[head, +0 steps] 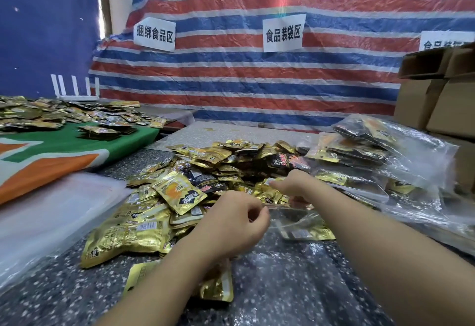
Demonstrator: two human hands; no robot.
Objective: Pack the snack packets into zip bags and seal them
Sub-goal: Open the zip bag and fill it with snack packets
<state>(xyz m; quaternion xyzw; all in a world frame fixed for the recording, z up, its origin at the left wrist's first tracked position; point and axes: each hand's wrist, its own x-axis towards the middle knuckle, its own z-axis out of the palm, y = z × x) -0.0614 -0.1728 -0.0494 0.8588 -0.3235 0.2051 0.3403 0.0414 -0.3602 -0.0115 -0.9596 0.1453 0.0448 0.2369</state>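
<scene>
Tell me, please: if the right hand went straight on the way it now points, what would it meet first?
The right hand points up and left, into the heap of snack packets. It would likely meet the gold packets just beyond its fingertips first, though depth there is hard to judge.

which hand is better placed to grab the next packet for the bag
Right, probably. The right hand is already out over the packet pile, while the left hand pinches the clear zip bag at its rim, holding it.

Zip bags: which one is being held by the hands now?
The clear zip bag in front of the person, its top edge pinched between the left hand and right hand. The filled bags lie untouched at right.
</scene>
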